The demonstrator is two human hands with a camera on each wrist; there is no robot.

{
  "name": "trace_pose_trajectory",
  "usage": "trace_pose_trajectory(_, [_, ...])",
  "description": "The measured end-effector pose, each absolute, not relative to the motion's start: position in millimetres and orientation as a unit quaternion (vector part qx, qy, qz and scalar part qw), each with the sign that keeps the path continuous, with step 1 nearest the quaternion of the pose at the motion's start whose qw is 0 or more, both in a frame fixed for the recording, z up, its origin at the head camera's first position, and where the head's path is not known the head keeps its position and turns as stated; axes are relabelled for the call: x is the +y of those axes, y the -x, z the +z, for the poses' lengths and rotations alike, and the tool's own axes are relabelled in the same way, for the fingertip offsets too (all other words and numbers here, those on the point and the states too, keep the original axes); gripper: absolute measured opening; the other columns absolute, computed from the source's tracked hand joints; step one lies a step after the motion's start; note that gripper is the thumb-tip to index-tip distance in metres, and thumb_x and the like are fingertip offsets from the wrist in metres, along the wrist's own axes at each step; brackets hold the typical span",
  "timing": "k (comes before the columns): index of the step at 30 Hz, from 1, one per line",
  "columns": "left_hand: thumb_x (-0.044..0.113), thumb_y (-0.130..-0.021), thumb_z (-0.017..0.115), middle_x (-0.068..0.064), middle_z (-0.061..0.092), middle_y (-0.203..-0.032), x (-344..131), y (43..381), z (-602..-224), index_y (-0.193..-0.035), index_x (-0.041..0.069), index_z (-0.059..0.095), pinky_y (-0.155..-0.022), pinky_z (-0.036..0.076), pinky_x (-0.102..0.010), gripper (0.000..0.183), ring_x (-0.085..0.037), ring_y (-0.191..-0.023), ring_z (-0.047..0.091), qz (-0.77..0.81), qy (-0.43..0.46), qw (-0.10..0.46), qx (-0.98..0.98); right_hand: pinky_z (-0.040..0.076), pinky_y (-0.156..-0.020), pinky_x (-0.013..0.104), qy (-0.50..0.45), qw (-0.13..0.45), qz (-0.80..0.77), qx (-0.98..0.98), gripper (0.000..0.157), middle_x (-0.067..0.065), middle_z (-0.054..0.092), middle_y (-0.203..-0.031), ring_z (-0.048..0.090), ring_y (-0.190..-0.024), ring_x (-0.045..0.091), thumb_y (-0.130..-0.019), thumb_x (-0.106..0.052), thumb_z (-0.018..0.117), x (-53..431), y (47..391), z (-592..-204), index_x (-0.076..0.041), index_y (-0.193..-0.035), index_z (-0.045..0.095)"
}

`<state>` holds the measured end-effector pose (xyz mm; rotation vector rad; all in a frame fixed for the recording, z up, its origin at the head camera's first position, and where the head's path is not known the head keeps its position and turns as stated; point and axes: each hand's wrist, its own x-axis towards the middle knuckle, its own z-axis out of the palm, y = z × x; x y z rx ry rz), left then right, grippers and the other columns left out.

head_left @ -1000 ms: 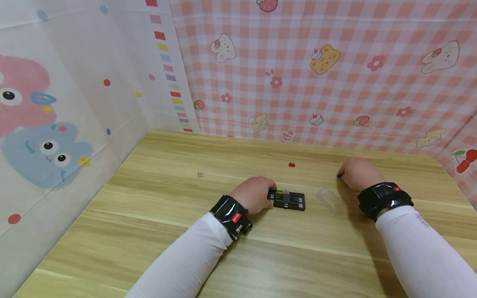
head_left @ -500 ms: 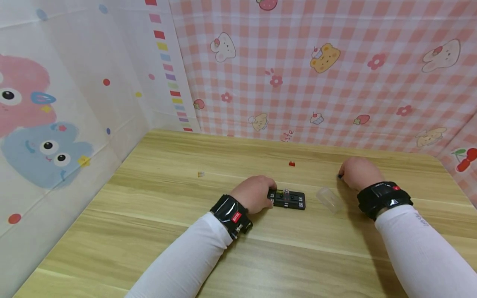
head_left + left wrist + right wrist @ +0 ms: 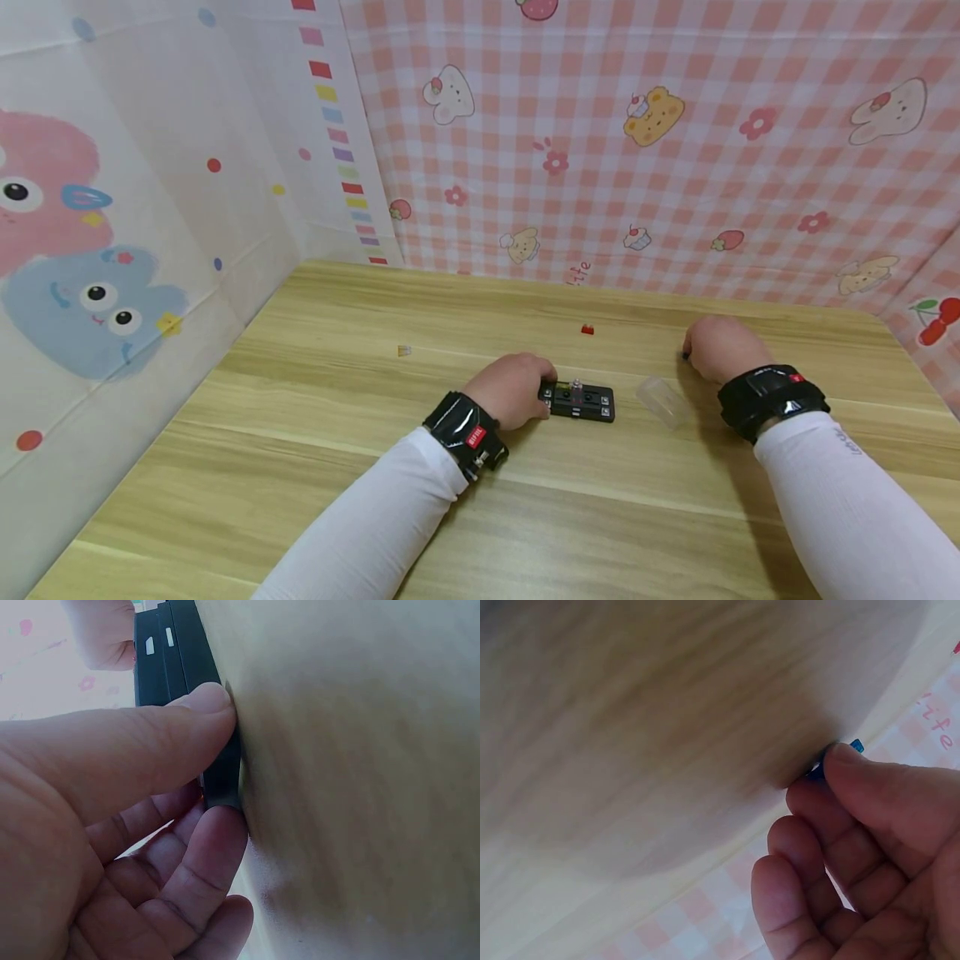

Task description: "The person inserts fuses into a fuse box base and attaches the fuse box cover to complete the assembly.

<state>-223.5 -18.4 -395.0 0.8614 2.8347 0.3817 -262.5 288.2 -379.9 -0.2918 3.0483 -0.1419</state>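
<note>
My left hand (image 3: 512,392) grips the left end of a black fuse box (image 3: 592,404) lying flat on the table. In the left wrist view, the thumb lies along the side of the black fuse box (image 3: 169,652) and the fingers curl at its end. Farther right, my right hand (image 3: 723,350) pinches a small blue blade fuse (image 3: 856,745) between thumb and index finger, low at the table surface. Most of that fuse is hidden by the fingertips. A clear plastic cover (image 3: 663,402) lies between the fuse box and my right hand.
A small red blade fuse (image 3: 587,330) lies behind the fuse box. A clear blade fuse (image 3: 404,351) lies to the left. The wooden table (image 3: 585,517) meets a pink checked cloth (image 3: 570,200) at the back and a white printed cloth (image 3: 150,250) at the left.
Both hands stay nearly where they were. The blue fuse shows slightly less between my right fingertips in the head view.
</note>
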Motion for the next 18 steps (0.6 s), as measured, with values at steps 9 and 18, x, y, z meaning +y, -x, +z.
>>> trace_pose_trajectory(9, [0.031, -0.078, 0.076, 0.001, 0.061, -0.111, -18.6, 224.0, -395.3, -0.117, 0.016, 0.063, -0.088, 0.044, -0.03, 0.044, -0.01, -0.095, 0.051, 0.129, -0.286, 0.078, 0.946, 0.044, -0.061, 0.042, 0.093, 0.041, -0.042, 0.994, 0.016, 0.008, 0.059, -0.073, 0.047, -0.064, 0.026, -0.082, -0.005, 0.056, 288.5, 263.2, -379.0, -0.009, -0.076, 0.07])
trace_pose_trajectory(18, [0.031, -0.079, 0.076, 0.001, 0.061, -0.112, -18.7, 222.6, -394.8, -0.118, 0.016, 0.062, -0.089, 0.044, -0.031, 0.044, -0.011, -0.096, 0.051, 0.128, -0.283, 0.079, 0.947, 0.042, -0.059, 0.041, 0.09, 0.046, -0.044, 0.994, 0.018, 0.007, 0.057, -0.071, 0.046, -0.064, 0.026, -0.08, -0.002, 0.054, 286.1, 262.0, -377.1, -0.009, -0.075, 0.07])
